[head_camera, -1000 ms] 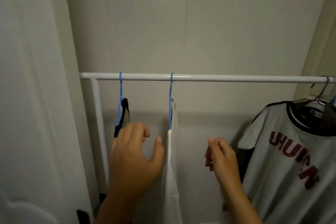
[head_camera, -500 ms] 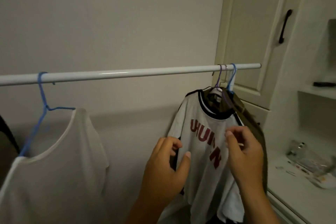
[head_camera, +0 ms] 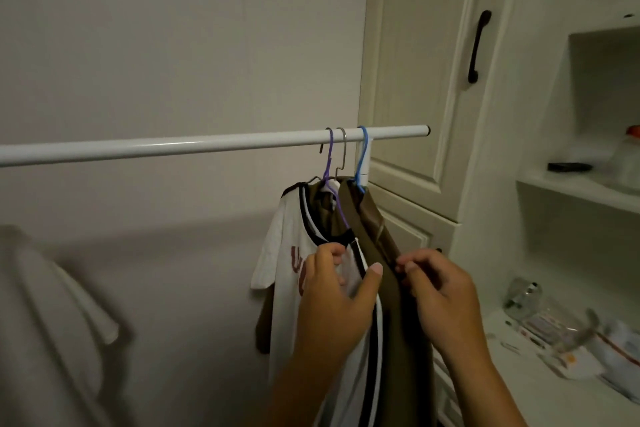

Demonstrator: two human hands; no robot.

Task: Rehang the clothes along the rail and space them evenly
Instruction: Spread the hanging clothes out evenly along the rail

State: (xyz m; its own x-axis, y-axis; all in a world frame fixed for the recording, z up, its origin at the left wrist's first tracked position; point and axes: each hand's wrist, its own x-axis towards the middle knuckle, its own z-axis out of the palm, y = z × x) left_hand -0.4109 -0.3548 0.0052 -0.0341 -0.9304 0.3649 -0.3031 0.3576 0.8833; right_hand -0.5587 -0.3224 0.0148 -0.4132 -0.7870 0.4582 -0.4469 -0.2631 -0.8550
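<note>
A long bare stretch of the white metal rail [head_camera: 173, 146] is lying open — three hangers and their clothes [head_camera: 367, 239] are crowding its right end, beside the cream cabinet door [head_camera: 408, 80].

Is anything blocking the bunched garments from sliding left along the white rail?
Nothing visible: the white rail is bare left of the purple hanger hook, up to the frame edge. The white T-shirt hangs lower left; its hook is out of view.

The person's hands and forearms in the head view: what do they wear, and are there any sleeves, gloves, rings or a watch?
The left hand and the right hand are bare, with no gloves. No ring or watch shows. Both forearms are uncovered as far as the bottom edge of the picture, so no sleeve is in view. The nails look short and unpainted.
</note>
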